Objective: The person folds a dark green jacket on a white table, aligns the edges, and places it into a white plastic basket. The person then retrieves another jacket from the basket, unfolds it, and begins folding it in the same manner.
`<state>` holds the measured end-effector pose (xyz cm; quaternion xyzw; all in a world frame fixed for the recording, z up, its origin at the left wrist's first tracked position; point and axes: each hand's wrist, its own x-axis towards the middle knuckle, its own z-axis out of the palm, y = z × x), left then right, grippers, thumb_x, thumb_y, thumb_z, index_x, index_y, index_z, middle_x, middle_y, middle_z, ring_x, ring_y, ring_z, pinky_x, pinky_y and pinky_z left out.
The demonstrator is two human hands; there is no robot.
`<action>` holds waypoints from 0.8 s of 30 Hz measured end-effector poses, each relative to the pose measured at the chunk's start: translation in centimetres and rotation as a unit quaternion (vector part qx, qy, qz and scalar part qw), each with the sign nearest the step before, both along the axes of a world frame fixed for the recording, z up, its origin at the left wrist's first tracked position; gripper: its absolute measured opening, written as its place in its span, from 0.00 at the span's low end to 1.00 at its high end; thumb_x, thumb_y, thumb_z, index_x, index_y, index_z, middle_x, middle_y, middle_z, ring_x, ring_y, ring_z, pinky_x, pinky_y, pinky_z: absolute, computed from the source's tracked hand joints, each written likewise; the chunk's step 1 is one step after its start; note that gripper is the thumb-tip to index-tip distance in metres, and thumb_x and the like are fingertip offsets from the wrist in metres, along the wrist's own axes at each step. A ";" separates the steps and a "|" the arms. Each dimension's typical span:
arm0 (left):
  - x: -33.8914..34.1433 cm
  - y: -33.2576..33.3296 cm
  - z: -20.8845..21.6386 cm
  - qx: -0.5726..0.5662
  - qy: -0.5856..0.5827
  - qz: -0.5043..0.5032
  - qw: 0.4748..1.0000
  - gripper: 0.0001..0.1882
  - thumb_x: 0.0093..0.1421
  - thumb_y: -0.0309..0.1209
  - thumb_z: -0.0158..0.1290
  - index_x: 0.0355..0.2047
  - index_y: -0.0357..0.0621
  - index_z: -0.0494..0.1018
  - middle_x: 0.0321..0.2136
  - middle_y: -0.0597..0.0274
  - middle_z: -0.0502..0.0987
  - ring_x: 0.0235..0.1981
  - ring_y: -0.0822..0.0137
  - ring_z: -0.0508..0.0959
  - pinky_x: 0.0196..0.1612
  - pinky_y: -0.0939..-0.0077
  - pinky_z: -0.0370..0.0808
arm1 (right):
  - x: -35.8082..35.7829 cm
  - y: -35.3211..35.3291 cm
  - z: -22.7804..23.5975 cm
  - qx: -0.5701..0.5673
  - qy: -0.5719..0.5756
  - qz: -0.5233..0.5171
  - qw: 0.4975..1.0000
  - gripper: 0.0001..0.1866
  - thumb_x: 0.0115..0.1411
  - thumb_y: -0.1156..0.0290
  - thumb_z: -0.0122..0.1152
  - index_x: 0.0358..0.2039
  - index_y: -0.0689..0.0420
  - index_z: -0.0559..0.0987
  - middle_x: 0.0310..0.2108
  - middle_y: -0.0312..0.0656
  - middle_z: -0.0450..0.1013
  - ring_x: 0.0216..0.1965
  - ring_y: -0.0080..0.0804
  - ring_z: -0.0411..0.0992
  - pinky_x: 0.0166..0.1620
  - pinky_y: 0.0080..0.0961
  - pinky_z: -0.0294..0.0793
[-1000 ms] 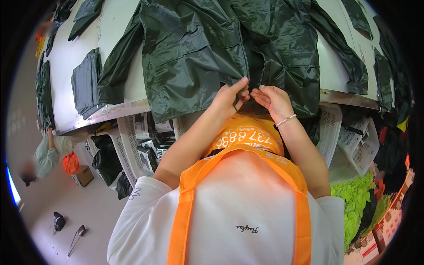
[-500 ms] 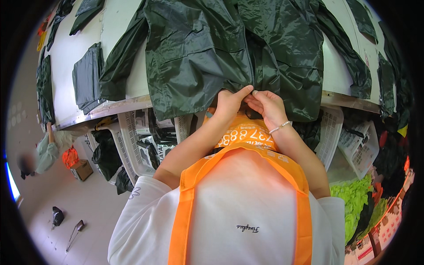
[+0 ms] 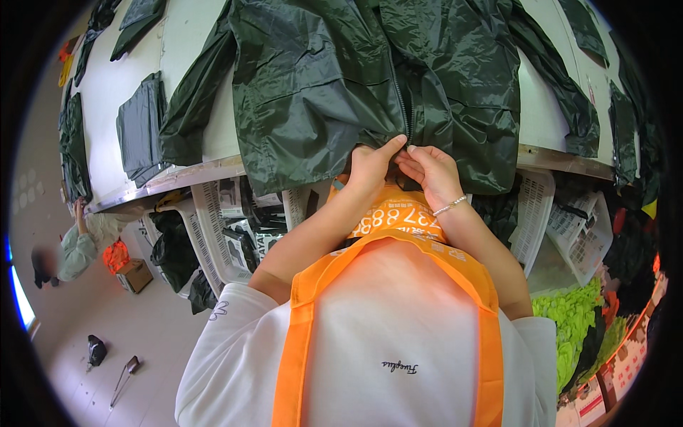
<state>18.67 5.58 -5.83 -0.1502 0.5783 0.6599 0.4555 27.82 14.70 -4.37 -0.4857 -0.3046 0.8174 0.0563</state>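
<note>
A dark green rain jacket (image 3: 334, 78) lies spread on a white table (image 3: 206, 128), its hem hanging over the near edge. My left hand (image 3: 371, 165) pinches the bottom of the jacket's front zipper (image 3: 403, 99), thumb pointing up along it. My right hand (image 3: 430, 169), with a thin bracelet at the wrist, grips the hem on the other side of the zipper, fingertips touching the left hand. Both hands meet just below the table edge. I wear a white shirt and an orange apron (image 3: 398, 235).
More dark green and grey garments (image 3: 139, 128) lie across the table. White mesh baskets (image 3: 228, 228) with dark items stand under it. Bright green fabric (image 3: 569, 320) sits at lower right. Another person (image 3: 78, 245) stands at far left beside a brown box (image 3: 134, 274).
The jacket hem has slid down toward me over the table edge. Both hands came lower and closer together at the zipper's bottom end.
</note>
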 end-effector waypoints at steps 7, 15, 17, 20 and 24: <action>0.0 -0.1 1.3 -0.072 0.097 -0.075 0.990 0.17 0.49 0.33 0.64 0.13 0.42 0.67 0.16 0.67 0.71 0.14 0.78 0.66 0.16 0.81 0.60 | 0.0 -0.3 -0.4 -0.007 0.004 -0.034 0.999 0.06 0.57 0.72 0.58 0.29 0.60 0.73 0.34 0.44 0.75 0.39 0.32 0.75 0.45 0.25 0.74; -0.4 -1.0 0.8 -0.054 0.215 -0.165 0.961 0.15 0.50 0.26 0.60 0.36 0.32 0.70 0.29 0.55 0.75 0.23 0.69 0.74 0.22 0.76 0.71 | -0.3 2.2 -0.9 0.084 -0.063 0.157 0.982 0.05 0.56 0.73 0.57 0.28 0.60 0.72 0.31 0.44 0.75 0.33 0.32 0.76 0.38 0.24 0.76; -0.1 -1.4 0.8 -0.044 0.115 -0.163 0.979 0.19 0.51 0.24 0.59 0.42 0.31 0.67 0.34 0.54 0.74 0.30 0.68 0.75 0.25 0.75 0.74 | -1.3 3.1 0.4 0.454 -0.107 0.446 0.764 0.06 0.54 0.73 0.56 0.27 0.63 0.70 0.25 0.43 0.73 0.25 0.31 0.74 0.27 0.26 0.73; 1.5 -2.1 -2.1 0.017 0.104 -0.092 0.990 0.17 0.50 0.24 0.59 0.39 0.31 0.69 0.33 0.56 0.75 0.30 0.68 0.74 0.31 0.74 0.73 | -1.7 3.4 0.2 0.736 -0.037 0.549 0.395 0.05 0.52 0.71 0.51 0.28 0.56 0.69 0.25 0.41 0.69 0.29 0.39 0.71 0.32 0.31 0.71; 2.3 -3.6 -3.0 -0.046 0.206 -0.185 0.960 0.21 0.50 0.29 0.60 0.43 0.30 0.70 0.35 0.49 0.77 0.38 0.56 0.75 0.42 0.70 0.72 | -4.7 6.0 2.0 0.753 0.174 0.602 0.202 0.07 0.50 0.70 0.50 0.28 0.57 0.73 0.35 0.42 0.67 0.48 0.37 0.62 0.48 0.30 0.61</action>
